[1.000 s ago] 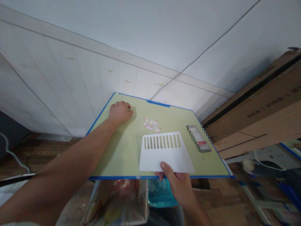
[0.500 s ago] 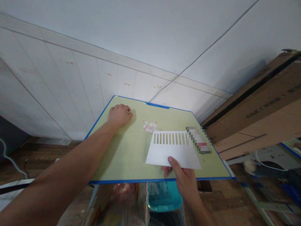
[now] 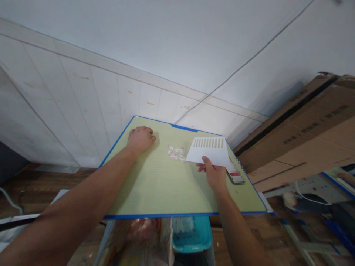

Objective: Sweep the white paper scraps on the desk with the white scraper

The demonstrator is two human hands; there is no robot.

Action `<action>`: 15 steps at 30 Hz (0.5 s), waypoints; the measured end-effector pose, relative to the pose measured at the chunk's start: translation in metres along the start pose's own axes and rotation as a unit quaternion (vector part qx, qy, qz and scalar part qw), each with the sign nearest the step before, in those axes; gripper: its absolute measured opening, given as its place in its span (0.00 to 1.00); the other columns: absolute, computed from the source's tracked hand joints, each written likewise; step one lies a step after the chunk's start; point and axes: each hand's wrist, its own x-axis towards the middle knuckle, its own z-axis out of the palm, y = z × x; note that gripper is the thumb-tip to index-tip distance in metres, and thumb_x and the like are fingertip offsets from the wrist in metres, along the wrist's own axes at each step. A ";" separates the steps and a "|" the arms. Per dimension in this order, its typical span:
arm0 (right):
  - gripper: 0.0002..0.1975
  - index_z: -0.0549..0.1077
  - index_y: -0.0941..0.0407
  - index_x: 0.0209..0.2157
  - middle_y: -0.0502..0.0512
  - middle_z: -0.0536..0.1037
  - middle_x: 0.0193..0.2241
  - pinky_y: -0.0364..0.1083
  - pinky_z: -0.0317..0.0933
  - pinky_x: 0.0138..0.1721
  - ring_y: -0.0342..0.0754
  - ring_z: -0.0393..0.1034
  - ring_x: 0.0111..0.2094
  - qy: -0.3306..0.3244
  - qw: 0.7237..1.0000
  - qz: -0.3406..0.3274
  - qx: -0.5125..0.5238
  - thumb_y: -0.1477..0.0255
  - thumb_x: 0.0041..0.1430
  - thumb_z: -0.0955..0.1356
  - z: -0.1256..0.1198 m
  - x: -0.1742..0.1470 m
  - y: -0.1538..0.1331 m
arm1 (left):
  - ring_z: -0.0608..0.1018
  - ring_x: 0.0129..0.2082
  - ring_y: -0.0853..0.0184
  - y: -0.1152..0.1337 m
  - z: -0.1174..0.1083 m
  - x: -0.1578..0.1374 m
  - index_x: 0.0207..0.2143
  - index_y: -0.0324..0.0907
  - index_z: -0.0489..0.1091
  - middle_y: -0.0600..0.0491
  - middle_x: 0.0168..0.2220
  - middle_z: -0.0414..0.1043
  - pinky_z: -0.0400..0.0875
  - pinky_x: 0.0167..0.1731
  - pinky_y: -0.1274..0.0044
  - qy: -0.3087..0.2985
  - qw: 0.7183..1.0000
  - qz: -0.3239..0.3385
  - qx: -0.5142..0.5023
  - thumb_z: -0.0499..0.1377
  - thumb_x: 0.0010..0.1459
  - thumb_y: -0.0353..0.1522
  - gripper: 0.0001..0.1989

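My right hand [image 3: 215, 175] pinches a white card with a row of slots [image 3: 208, 153] by its near edge, thumb on top and fingers below. The card is held above the table, slots towards the wall. My left hand [image 3: 142, 139] lies on the far left of the pale green tabletop [image 3: 155, 184], fingers curled in. Something small and dark may be between thumb and forefinger; I cannot make it out. A small heap of pink and white scraps [image 3: 176, 152] lies between the hands. Beyond the right hand is a flat item with a red mark [image 3: 236, 173], partly pixelated and partly covered by the card.
Blue edging [image 3: 161, 215] borders the tabletop. Large cardboard boxes [image 3: 302, 125] stand at the right. Below the near edge are a teal bin [image 3: 191, 240] and a bag [image 3: 141, 240]. A cable [image 3: 238, 70] runs down the white wall behind.
My right hand has moved the slotted card away from me, towards the wall, and it now overlaps the far end of the flat item. The left hand stays in about the same place.
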 end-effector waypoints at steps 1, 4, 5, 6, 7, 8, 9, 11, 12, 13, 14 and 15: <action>0.24 0.83 0.54 0.36 0.61 0.89 0.25 0.50 0.74 0.25 0.55 0.81 0.21 0.011 1.000 -0.003 -0.002 0.46 0.59 0.78 0.001 0.004 0.002 | 0.82 0.71 0.42 0.000 0.000 0.000 0.61 0.45 0.89 0.38 0.68 0.87 0.74 0.73 0.53 0.000 1.000 0.000 -0.005 0.58 0.74 0.40 0.24; 0.22 0.83 0.54 0.38 0.60 0.89 0.26 0.49 0.72 0.23 0.54 0.81 0.20 0.022 1.000 0.003 -0.001 0.49 0.57 0.78 0.005 0.011 0.008 | 0.82 0.71 0.41 0.001 -0.001 -0.002 0.61 0.44 0.89 0.36 0.68 0.86 0.73 0.74 0.51 0.002 1.000 0.000 -0.018 0.59 0.74 0.39 0.24; 0.21 0.82 0.54 0.38 0.59 0.89 0.25 0.48 0.71 0.22 0.55 0.81 0.20 0.011 1.000 0.013 0.001 0.50 0.56 0.78 0.007 0.012 0.010 | 0.82 0.71 0.41 0.001 -0.002 -0.002 0.61 0.44 0.89 0.35 0.68 0.86 0.73 0.74 0.51 0.001 1.000 -0.001 -0.020 0.58 0.74 0.39 0.24; 0.21 0.82 0.54 0.38 0.59 0.88 0.24 0.48 0.71 0.21 0.54 0.80 0.19 -0.001 1.000 0.024 0.006 0.51 0.55 0.78 0.010 0.014 0.012 | 0.82 0.71 0.41 0.002 -0.002 -0.002 0.61 0.44 0.89 0.35 0.68 0.86 0.73 0.74 0.51 0.000 1.000 -0.002 -0.020 0.58 0.73 0.39 0.24; 0.20 0.82 0.54 0.37 0.59 0.88 0.24 0.48 0.70 0.21 0.54 0.80 0.19 -0.012 0.999 0.033 0.013 0.52 0.54 0.78 0.012 0.017 0.014 | 0.82 0.71 0.41 0.002 -0.002 -0.002 0.61 0.44 0.89 0.35 0.68 0.86 0.73 0.73 0.52 -0.001 1.000 -0.004 -0.018 0.58 0.73 0.39 0.24; 0.19 0.82 0.54 0.36 0.59 0.87 0.23 0.48 0.70 0.20 0.54 0.79 0.18 -0.016 0.999 0.039 0.020 0.53 0.53 0.78 0.015 0.020 0.015 | 0.82 0.71 0.42 0.002 -0.002 -0.002 0.61 0.44 0.89 0.35 0.67 0.86 0.73 0.73 0.52 -0.001 1.000 -0.004 -0.016 0.58 0.73 0.39 0.24; 0.18 0.81 0.53 0.35 0.59 0.87 0.23 0.47 0.69 0.20 0.54 0.79 0.18 -0.011 0.999 0.041 0.028 0.53 0.53 0.77 0.019 0.026 0.015 | 0.82 0.70 0.42 0.002 -0.002 -0.002 0.61 0.45 0.89 0.36 0.67 0.87 0.74 0.73 0.53 -0.001 1.000 -0.005 -0.014 0.58 0.73 0.39 0.24; 0.15 0.79 0.52 0.34 0.58 0.86 0.23 0.46 0.68 0.19 0.53 0.79 0.19 0.008 0.999 0.038 0.033 0.55 0.53 0.75 0.024 0.040 0.014 | 0.83 0.70 0.42 0.002 -0.002 -0.002 0.60 0.45 0.89 0.36 0.66 0.87 0.74 0.72 0.53 0.001 1.000 -0.004 -0.011 0.58 0.73 0.39 0.24; 0.14 0.79 0.51 0.34 0.57 0.86 0.22 0.46 0.67 0.18 0.53 0.79 0.19 0.012 0.999 0.037 0.031 0.56 0.52 0.74 0.026 0.049 0.013 | 0.83 0.69 0.42 0.002 -0.002 -0.001 0.60 0.45 0.90 0.36 0.66 0.87 0.74 0.72 0.53 0.002 1.000 -0.004 -0.010 0.58 0.73 0.39 0.24; 0.12 0.79 0.51 0.34 0.56 0.85 0.22 0.46 0.66 0.18 0.53 0.79 0.19 0.012 0.999 0.038 0.026 0.58 0.52 0.73 0.028 0.059 0.011 | 0.83 0.69 0.42 0.002 -0.002 -0.001 0.60 0.45 0.90 0.36 0.66 0.87 0.74 0.72 0.53 0.002 1.000 -0.004 -0.010 0.58 0.73 0.39 0.24; 0.11 0.79 0.52 0.33 0.55 0.85 0.21 0.45 0.66 0.17 0.53 0.79 0.19 0.008 0.999 0.040 0.020 0.60 0.51 0.73 0.029 0.069 0.009 | 0.83 0.70 0.42 0.002 -0.002 -0.001 0.60 0.45 0.90 0.36 0.67 0.87 0.74 0.72 0.53 0.003 1.000 -0.003 -0.010 0.58 0.74 0.39 0.24; 0.08 0.79 0.52 0.32 0.54 0.84 0.20 0.45 0.66 0.17 0.53 0.78 0.18 0.003 0.999 0.043 0.011 0.63 0.51 0.73 0.031 0.078 0.006 | 0.83 0.70 0.42 0.002 -0.002 -0.001 0.61 0.45 0.90 0.36 0.67 0.87 0.74 0.72 0.53 0.002 1.000 -0.003 -0.010 0.58 0.74 0.39 0.24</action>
